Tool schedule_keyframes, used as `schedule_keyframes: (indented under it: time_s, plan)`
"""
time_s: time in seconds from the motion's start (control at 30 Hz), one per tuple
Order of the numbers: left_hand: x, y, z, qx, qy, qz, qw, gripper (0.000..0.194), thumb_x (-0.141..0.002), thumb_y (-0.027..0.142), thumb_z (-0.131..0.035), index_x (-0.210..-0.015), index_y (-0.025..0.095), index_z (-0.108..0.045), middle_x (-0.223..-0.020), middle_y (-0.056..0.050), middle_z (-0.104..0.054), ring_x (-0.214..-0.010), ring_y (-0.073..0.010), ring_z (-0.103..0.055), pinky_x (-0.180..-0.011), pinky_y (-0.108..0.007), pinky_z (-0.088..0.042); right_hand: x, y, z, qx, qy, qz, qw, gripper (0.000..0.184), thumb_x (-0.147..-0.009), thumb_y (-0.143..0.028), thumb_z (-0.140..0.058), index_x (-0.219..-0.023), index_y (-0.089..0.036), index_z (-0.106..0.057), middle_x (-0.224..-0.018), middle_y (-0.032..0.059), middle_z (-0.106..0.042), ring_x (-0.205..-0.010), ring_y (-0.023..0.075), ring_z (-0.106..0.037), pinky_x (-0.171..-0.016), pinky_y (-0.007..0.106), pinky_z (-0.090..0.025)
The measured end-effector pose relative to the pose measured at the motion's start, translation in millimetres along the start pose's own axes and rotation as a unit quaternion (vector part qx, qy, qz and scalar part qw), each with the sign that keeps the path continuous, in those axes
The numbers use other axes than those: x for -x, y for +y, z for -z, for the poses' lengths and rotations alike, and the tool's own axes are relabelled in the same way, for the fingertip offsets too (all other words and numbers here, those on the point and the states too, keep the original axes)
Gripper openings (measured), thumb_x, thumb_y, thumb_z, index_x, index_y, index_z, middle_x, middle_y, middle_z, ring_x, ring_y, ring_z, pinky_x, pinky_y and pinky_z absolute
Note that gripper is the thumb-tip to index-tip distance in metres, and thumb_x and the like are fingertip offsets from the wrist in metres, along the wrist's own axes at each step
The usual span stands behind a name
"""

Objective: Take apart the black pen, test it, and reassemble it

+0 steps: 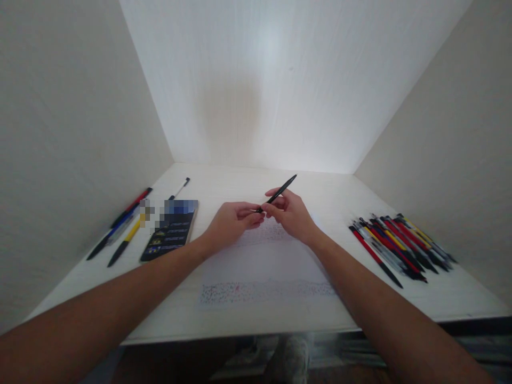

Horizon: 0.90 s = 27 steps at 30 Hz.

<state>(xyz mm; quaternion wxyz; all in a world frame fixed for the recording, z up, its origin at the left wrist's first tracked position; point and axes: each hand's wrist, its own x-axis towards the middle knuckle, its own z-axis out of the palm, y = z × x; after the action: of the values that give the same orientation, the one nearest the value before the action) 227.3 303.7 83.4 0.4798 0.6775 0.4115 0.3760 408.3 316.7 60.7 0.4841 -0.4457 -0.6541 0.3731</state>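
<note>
A black pen (283, 188) is held between both hands above the sheet of paper, slanting with one end up and to the right. My right hand (292, 212) is closed around its middle, the thumb and fingers pinching it. At the lower left end, my left hand (237, 220) pinches the pen with thumb and fingertips, which partly hide that end. Below the hands lies the paper (260, 264), with dense small marks along its near edge and near the hands.
On the right lies a pile of pens (400, 245) in red, black, yellow and grey. Several more pens, one yellow (130, 234), lie by the left wall. A phone (172, 234) with a lit screen rests left of the paper. Walls enclose the white table (240, 325) on three sides.
</note>
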Motion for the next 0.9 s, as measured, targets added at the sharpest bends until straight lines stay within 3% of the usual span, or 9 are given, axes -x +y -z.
schedule_keyframes:
  time_s: [0.13, 0.23, 0.37, 0.43, 0.5, 0.57, 0.7, 0.8, 0.9]
  plan:
    - [1, 2, -1.0, 0.017, 0.016, 0.012, 1.000, 0.007, -0.077, 0.018, -0.069, -0.082, 0.014, -0.073, -0.089, -0.009, -0.076, -0.081, -0.0193, -0.070, -0.080, -0.035, -0.058, -2, -2, 3, -0.027, 0.041, -0.006, 0.999, 0.050, -0.081, -0.035, -0.067, -0.124, -0.019, -0.049, -0.075, 0.0009, -0.062, -0.059, 0.0138, -0.055, -0.047, 0.027, -0.042]
    - [-1, 0, -1.2, 0.031, 0.018, 0.011, 0.999, 0.006, -0.076, 0.017, -0.068, -0.081, 0.014, -0.070, -0.087, -0.009, -0.076, -0.078, -0.0183, -0.070, -0.077, -0.033, -0.059, -4, -10, 9, -0.044, 0.081, -0.001, 0.996, 0.078, -0.081, -0.036, -0.067, -0.146, -0.019, -0.028, -0.072, -0.0005, -0.059, -0.058, 0.0148, -0.055, -0.048, 0.028, -0.044]
    - [-4, -9, 0.9, 0.043, 0.048, 0.020, 0.998, 0.021, -0.083, 0.019, -0.059, -0.102, 0.011, -0.064, -0.091, -0.011, -0.074, -0.067, -0.0155, -0.069, -0.066, -0.031, -0.058, -2, -34, 23, -0.041, 0.117, 0.028, 0.992, 0.107, -0.081, -0.032, -0.069, -0.153, -0.024, 0.009, -0.068, -0.0026, -0.059, -0.053, 0.0150, -0.053, -0.045, 0.029, -0.041]
    - [-5, -14, 3.1, 0.033, 0.048, 0.012, 0.998, 0.033, -0.084, 0.017, -0.054, -0.116, 0.011, -0.058, -0.091, -0.011, -0.073, -0.060, -0.0128, -0.066, -0.059, -0.028, -0.056, 3, -48, 32, -0.025, 0.129, 0.040, 0.991, 0.109, -0.082, -0.032, -0.068, -0.152, -0.029, 0.015, -0.069, -0.0031, -0.059, -0.050, 0.0142, -0.052, -0.043, 0.028, -0.038]
    - [-5, -19, 5.6, 0.002, 0.041, -0.007, 0.999, 0.045, -0.083, 0.013, -0.049, -0.128, 0.013, -0.051, -0.089, -0.008, -0.071, -0.056, -0.0103, -0.062, -0.053, -0.023, -0.052, 14, -62, 41, -0.011, 0.122, 0.041, 0.992, 0.098, -0.084, -0.034, -0.066, -0.154, -0.032, 0.002, -0.074, -0.0011, -0.063, -0.050, 0.0136, -0.052, -0.043, 0.028, -0.037]
    - [-6, -24, 7.9, -0.046, 0.038, -0.035, 0.998, 0.052, -0.083, 0.010, -0.045, -0.134, 0.017, -0.048, -0.087, -0.005, -0.069, -0.052, -0.0083, -0.058, -0.049, -0.020, -0.047, 28, -72, 48, -0.012, 0.092, 0.034, 0.995, 0.077, -0.084, -0.036, -0.066, -0.150, -0.030, -0.026, -0.087, 0.0038, -0.067, -0.060, 0.0148, -0.057, -0.046, 0.028, -0.040]
    - [-10, -36, 10.5, -0.148, 0.026, -0.114, 0.982, 0.048, -0.083, 0.007, -0.039, -0.123, 0.020, -0.061, -0.084, -0.003, -0.067, -0.055, -0.0092, -0.055, -0.058, -0.024, -0.048, 66, -79, 52, -0.023, 0.030, 0.035, 0.999, 0.048, -0.076, -0.030, -0.076, -0.119, -0.027, -0.056, -0.107, 0.0064, -0.069, -0.087, 0.0196, -0.064, -0.064, 0.032, -0.050]
    - [-14, -44, 10.0, -0.216, 0.002, -0.196, 0.957, 0.037, -0.078, 0.005, -0.042, -0.096, 0.018, -0.071, -0.080, -0.003, -0.066, -0.073, -0.0131, -0.060, -0.074, -0.030, -0.049, 93, -73, 46, 0.054, 0.054, 0.026, 0.997, 0.020, -0.079, -0.032, -0.076, -0.082, -0.022, -0.059, -0.079, 0.0029, -0.071, -0.067, 0.0150, -0.061, -0.057, 0.028, -0.046]
    - [-14, -48, 7.7, -0.256, -0.018, -0.219, 0.941, 0.028, -0.081, 0.008, -0.043, -0.083, 0.018, -0.070, -0.081, -0.003, -0.065, -0.079, -0.0148, -0.060, -0.078, -0.031, -0.047, 111, -64, 37, 0.066, 0.052, 0.005, 0.996, 0.031, -0.096, -0.042, -0.052, -0.075, -0.020, -0.062, -0.052, -0.0001, -0.059, -0.047, 0.0110, -0.049, -0.046, 0.025, -0.038]
